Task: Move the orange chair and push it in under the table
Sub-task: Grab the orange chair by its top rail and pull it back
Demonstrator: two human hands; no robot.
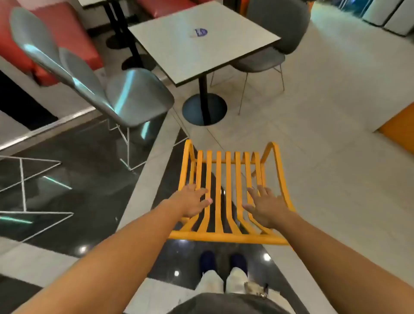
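Evidently rigid and probably light, the orange slatted chair [226,190] was best gripped at its top rail, while left hand [192,202] and right hand [266,207] hovered open-fingered, apart, above its slats.

One orange chair [226,190], two grey chairs [125,94] [268,42] flanking the nearer of two tables [201,42] [94,2], and two outstretched hands [192,201] [266,208].

Past your fingertips [202,192], bare floor [313,139] runs from the orange chair [228,192] up to the table [201,42], so there is room to go straight ahead. The table's black pole [204,98] stands in the middle of that way. Off beyond your left fingers a shiny gray chair [134,96] crowds the side. Beyond your right fingers another gray chair [264,60] sits at the table's far side.
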